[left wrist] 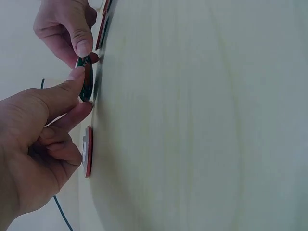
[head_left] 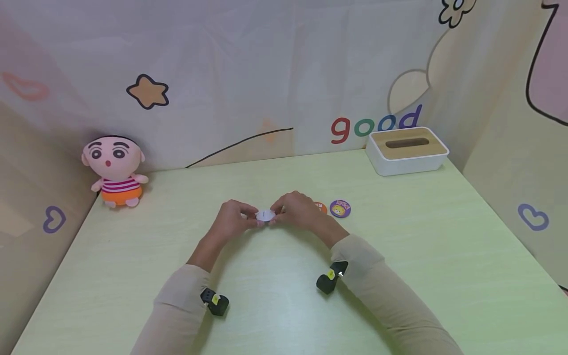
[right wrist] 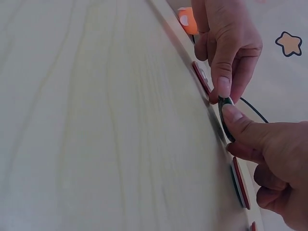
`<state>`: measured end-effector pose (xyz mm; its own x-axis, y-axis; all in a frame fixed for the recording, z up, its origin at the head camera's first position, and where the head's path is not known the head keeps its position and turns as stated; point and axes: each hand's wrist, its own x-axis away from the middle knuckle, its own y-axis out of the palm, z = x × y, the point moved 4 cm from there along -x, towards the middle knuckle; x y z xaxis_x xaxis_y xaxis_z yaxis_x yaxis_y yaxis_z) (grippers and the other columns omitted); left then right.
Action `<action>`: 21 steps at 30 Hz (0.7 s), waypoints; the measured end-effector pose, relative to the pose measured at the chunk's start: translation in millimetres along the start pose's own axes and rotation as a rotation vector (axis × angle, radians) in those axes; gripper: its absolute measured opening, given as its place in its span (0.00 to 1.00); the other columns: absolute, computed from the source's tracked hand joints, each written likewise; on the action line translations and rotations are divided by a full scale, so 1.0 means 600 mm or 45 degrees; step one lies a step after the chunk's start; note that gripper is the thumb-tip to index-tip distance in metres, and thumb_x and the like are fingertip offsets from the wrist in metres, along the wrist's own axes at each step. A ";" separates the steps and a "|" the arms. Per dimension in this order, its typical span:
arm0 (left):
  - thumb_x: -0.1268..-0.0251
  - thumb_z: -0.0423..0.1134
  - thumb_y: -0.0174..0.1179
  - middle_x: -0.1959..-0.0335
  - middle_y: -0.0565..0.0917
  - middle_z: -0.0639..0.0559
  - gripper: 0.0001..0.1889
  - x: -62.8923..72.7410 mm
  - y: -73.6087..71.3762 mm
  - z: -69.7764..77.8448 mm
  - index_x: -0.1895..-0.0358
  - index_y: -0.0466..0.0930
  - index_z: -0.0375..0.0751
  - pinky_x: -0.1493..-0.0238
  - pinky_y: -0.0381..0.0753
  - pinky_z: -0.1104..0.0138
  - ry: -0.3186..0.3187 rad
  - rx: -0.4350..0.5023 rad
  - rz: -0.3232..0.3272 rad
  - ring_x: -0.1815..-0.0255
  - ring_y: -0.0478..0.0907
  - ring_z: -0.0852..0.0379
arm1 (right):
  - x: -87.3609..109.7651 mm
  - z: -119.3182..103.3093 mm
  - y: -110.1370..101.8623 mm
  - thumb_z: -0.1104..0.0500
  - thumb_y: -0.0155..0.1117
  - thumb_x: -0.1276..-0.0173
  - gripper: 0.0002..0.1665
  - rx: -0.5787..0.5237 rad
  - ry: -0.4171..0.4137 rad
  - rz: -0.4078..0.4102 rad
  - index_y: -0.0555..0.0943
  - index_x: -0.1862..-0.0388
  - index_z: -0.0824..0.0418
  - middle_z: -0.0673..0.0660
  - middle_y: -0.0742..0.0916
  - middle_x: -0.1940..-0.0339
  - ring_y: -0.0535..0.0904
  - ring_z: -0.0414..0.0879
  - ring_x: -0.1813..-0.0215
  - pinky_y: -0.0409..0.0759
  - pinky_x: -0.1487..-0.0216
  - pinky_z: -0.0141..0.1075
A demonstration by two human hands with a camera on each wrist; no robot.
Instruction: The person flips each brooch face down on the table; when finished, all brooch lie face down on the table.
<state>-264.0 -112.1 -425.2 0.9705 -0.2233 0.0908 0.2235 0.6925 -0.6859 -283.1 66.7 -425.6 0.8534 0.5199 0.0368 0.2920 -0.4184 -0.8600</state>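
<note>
My left hand [head_left: 228, 218] and right hand [head_left: 295, 209] pinch a small round badge [head_left: 265, 215] between thumbs and fingers from opposite sides. Its pale side shows in the head view; in the left wrist view the badge [left wrist: 88, 86] stands on edge, dark green and brown, close over the table. Beside the left hand's curled fingers lies a red-rimmed round disc [left wrist: 88, 151], hidden behind that hand in the head view. An orange badge [head_left: 321, 207] is partly covered by the right hand. To its right is a purple badge [head_left: 340, 208] with a yellow cartoon figure.
A plush doll [head_left: 117, 170] in a striped top and orange shorts sits at the table's back left. The white tissue box [head_left: 399, 165] with a wood-look lid stands at the back right. Printed curtains [head_left: 239, 74] enclose the pale table [head_left: 275, 305] behind and on both sides.
</note>
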 end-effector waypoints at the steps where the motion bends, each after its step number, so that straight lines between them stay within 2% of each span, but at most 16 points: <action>1: 0.42 0.37 0.74 0.59 0.90 0.44 0.16 0.000 0.001 0.000 0.51 0.89 0.34 0.65 0.74 0.70 -0.004 0.001 0.004 0.53 0.76 0.51 | 0.000 -0.001 0.000 0.50 0.76 0.38 0.20 -0.004 -0.001 -0.005 0.90 0.49 0.56 0.53 0.93 0.54 0.85 0.44 0.52 0.82 0.45 0.40; 5: 0.42 0.35 0.74 0.62 0.89 0.45 0.18 0.000 0.007 0.001 0.49 0.88 0.33 0.67 0.72 0.71 -0.036 0.013 -0.019 0.59 0.74 0.55 | 0.000 -0.006 -0.001 0.54 0.76 0.38 0.17 -0.037 0.001 -0.034 0.90 0.51 0.58 0.53 0.93 0.57 0.84 0.42 0.57 0.82 0.47 0.39; 8: 0.43 0.34 0.74 0.63 0.89 0.45 0.18 -0.001 0.011 0.002 0.49 0.88 0.32 0.66 0.72 0.72 -0.047 0.009 -0.033 0.63 0.75 0.58 | 0.001 -0.007 -0.001 0.56 0.76 0.37 0.17 -0.068 0.035 -0.052 0.89 0.51 0.59 0.53 0.93 0.56 0.85 0.41 0.56 0.82 0.46 0.39; 12: 0.44 0.33 0.75 0.63 0.90 0.44 0.17 -0.002 0.014 0.002 0.50 0.88 0.32 0.64 0.74 0.73 -0.047 -0.013 -0.015 0.63 0.77 0.58 | 0.003 -0.006 -0.001 0.57 0.76 0.37 0.17 -0.093 0.088 -0.056 0.89 0.49 0.60 0.53 0.93 0.56 0.83 0.43 0.56 0.82 0.44 0.39; 21: 0.43 0.33 0.74 0.65 0.87 0.46 0.16 -0.002 0.016 0.003 0.52 0.88 0.33 0.65 0.73 0.72 -0.047 -0.048 -0.016 0.63 0.76 0.57 | 0.004 -0.008 0.000 0.56 0.76 0.37 0.17 -0.066 0.079 -0.045 0.89 0.50 0.59 0.53 0.93 0.58 0.81 0.42 0.59 0.80 0.48 0.38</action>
<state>-262.8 -104.2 -430.8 0.9706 -0.2054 0.1257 0.2326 0.6635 -0.7112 -279.3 64.4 -423.2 0.8667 0.4887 0.0996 0.3430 -0.4391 -0.8304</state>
